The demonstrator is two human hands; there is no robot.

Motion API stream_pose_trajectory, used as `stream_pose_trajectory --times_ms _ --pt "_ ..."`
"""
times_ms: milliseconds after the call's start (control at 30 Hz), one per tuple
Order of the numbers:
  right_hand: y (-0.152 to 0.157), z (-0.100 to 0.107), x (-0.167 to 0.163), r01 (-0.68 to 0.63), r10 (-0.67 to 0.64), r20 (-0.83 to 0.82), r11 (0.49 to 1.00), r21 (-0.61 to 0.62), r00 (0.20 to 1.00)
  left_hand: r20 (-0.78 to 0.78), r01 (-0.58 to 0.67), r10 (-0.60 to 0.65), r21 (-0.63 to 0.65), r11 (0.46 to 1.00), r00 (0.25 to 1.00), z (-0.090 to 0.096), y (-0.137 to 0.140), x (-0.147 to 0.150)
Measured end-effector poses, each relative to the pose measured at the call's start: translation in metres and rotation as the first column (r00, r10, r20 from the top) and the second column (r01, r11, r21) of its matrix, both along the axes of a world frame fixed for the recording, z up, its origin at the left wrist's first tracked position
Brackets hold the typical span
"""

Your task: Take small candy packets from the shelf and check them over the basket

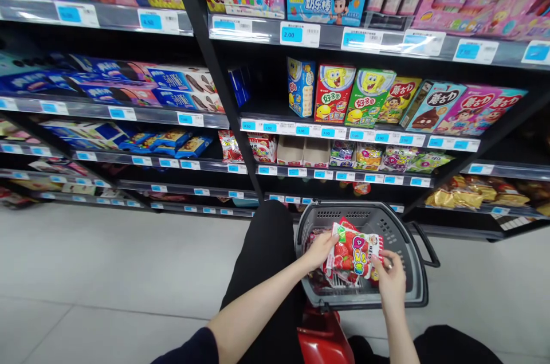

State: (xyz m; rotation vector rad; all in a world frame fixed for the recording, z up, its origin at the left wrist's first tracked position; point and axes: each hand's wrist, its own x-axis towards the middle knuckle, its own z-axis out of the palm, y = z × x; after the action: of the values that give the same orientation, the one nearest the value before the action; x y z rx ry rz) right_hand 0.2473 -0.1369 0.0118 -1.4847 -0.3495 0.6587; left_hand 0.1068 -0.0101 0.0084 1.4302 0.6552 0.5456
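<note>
A red and white candy bag (350,250) with strawberries printed on it is held between my two hands, over the shopping basket. My left hand (322,249) grips its left edge, thumb on top. At the right edge, my right hand (390,272) pinches the bag, and a ring shows on one finger. Under the candy bag, more red packets (344,278) lie in the basket, partly covered by it. The grey shopping basket (406,272) has a dark handle out to its right.
Shelves of snacks stand ahead, with boxed biscuits (335,94) on a middle shelf and bagged candies (369,156) below. Two open cartons (303,152) sit beside those bags. Gold packets (468,192) lie low at right. A red object (324,338) is below the basket, between my legs.
</note>
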Motion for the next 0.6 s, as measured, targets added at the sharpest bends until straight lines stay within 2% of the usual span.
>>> stream_pose_trajectory --times_ms 200,300,367,433,500,600 --pt "-0.001 -0.001 0.002 -0.004 0.004 0.003 1.000 0.004 1.000 -0.021 -0.023 0.022 -0.054 0.998 1.000 -0.004 0.000 0.001" --pt "-0.003 0.000 0.001 -0.072 0.073 -0.036 0.997 0.029 0.997 0.031 -0.051 0.058 -0.208 0.977 0.998 -0.006 0.000 0.003" --pt "-0.004 0.005 -0.001 -0.130 0.139 -0.133 0.989 0.068 0.981 0.130 -0.043 0.095 -0.354 0.934 0.987 -0.004 0.001 0.004" --pt "-0.005 0.013 -0.004 -0.161 0.187 -0.248 0.980 0.121 0.951 0.216 0.015 0.099 -0.474 0.881 0.971 -0.001 0.002 0.003" --pt "-0.007 0.021 -0.006 -0.175 0.231 -0.320 0.965 0.196 0.919 0.244 0.091 0.054 -0.547 0.832 0.968 0.003 0.003 0.002" --pt "-0.009 0.027 -0.007 -0.213 0.296 -0.314 0.938 0.275 0.902 0.253 0.186 -0.025 -0.637 0.748 0.967 0.010 0.004 -0.002"
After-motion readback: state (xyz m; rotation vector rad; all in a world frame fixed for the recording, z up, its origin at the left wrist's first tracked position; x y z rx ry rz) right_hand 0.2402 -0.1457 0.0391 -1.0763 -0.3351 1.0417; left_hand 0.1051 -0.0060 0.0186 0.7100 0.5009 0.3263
